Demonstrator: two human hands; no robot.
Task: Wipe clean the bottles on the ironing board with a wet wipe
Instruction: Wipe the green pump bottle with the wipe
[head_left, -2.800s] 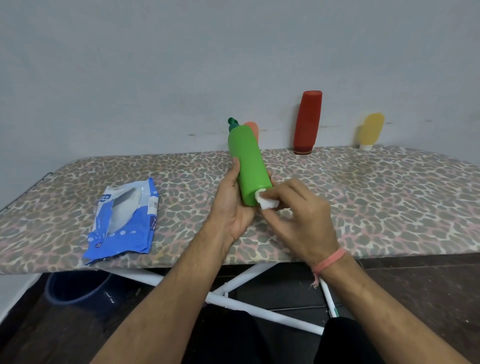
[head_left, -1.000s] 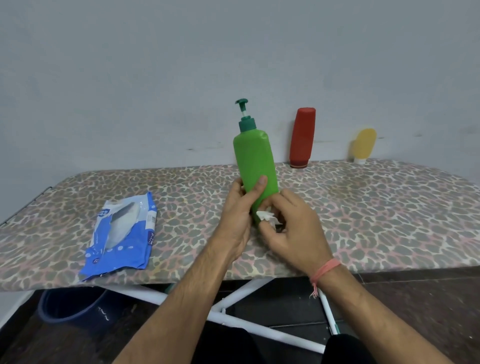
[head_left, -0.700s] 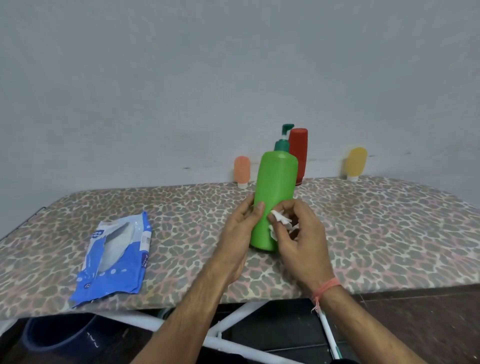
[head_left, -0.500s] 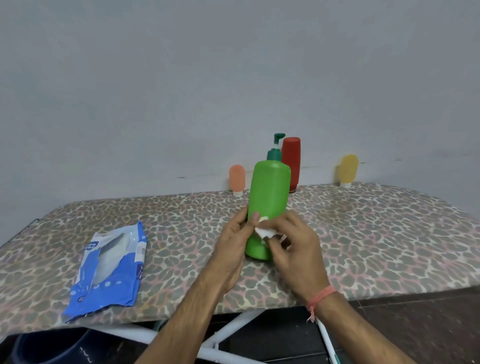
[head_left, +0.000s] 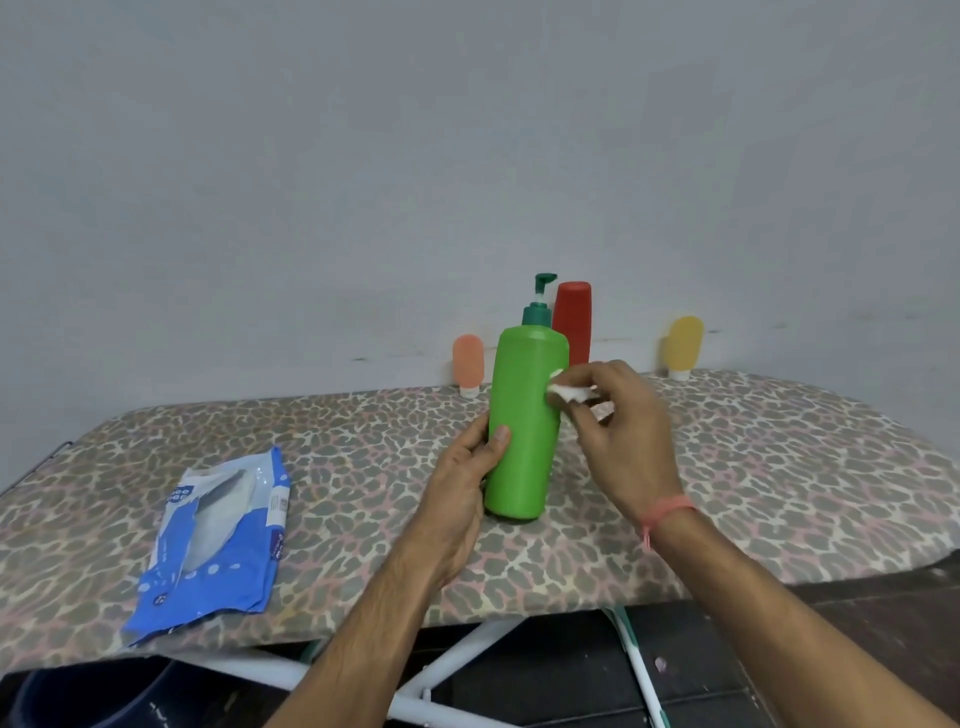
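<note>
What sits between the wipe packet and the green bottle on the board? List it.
In the head view, only the left hand gripping the green bottle; otherwise bare leopard-print ironing board from the wipe packet.

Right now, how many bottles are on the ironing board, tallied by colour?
Green pump bottle: 1, held by the left hand, wiped by the right hand with the wet wipe
Red bottle: 1
Orange bottle: 1
Yellow bottle: 1
Total: 4 bottles

smooth plastic green bottle (head_left: 524, 431), patterned cloth ironing board (head_left: 727, 467), glossy packet (head_left: 218, 535)
</note>
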